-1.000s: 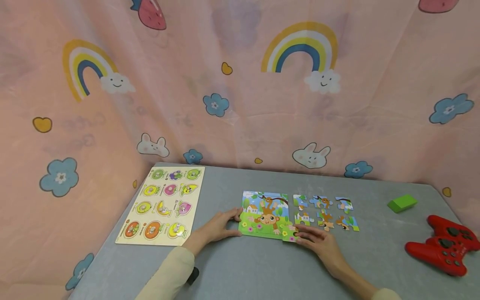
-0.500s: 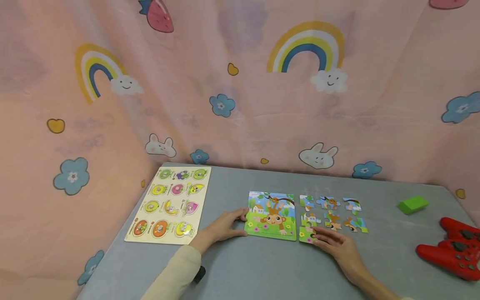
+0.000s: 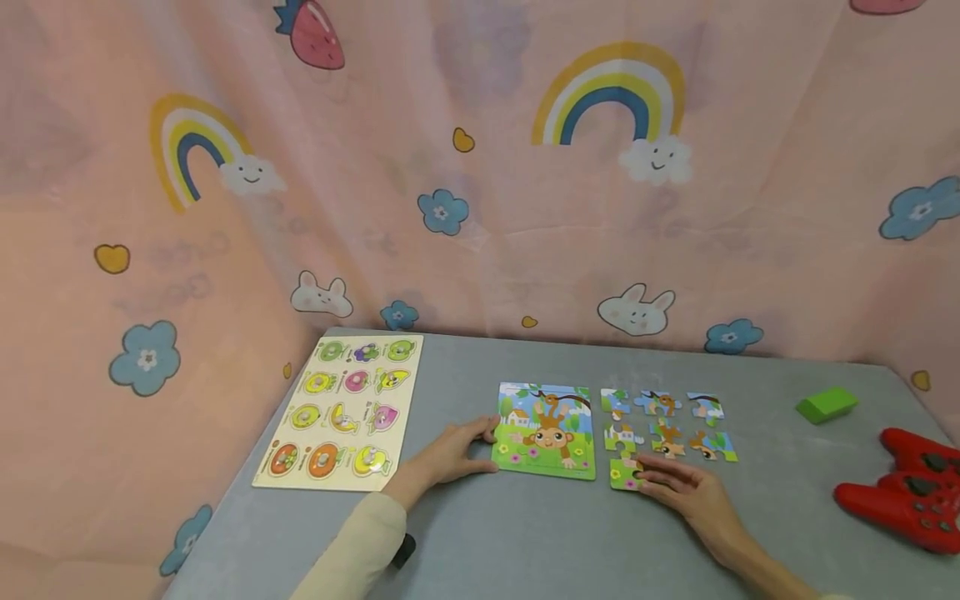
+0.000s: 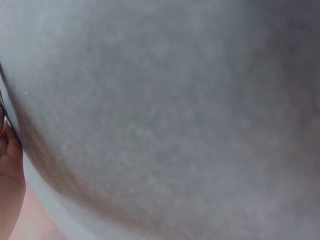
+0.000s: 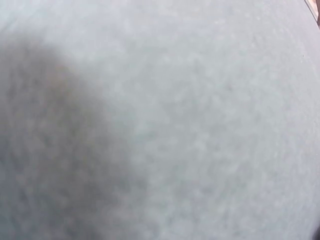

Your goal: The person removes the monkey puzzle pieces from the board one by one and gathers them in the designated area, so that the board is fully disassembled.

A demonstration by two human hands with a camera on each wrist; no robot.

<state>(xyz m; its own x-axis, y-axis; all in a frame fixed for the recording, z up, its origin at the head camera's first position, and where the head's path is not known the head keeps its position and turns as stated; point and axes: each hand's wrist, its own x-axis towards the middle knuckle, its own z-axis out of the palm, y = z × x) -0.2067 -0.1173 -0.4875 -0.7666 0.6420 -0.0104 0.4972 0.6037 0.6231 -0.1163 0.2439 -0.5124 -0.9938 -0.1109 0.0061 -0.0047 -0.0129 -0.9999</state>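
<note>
A square monkey jigsaw board (image 3: 543, 446) lies flat on the grey table in the head view. My left hand (image 3: 450, 450) holds its left edge, bent fingers at the side and thumb near the lower corner. Right of the board, my right hand (image 3: 690, 496) grips a green jigsaw piece (image 3: 621, 475) with flowers; its right part is hidden by the fingers. Two rows of loose jigsaw pieces (image 3: 660, 403) lie just beyond that hand. In the left wrist view only part of the left hand (image 4: 10, 180) shows; the right wrist view holds mostly blurred tabletop and shadow.
A fruit knob puzzle board (image 3: 341, 417) lies on the left of the table. On the right are a green block (image 3: 827, 406) and a red game controller (image 3: 903, 492). A small black object (image 3: 404, 552) lies by the left sleeve. A patterned pink curtain (image 3: 510, 183) hangs behind.
The right hand has moved the green jigsaw piece rightward, from the board's lower right corner to a spot apart from it. The left hand stays at the board; the head view has shifted slightly.
</note>
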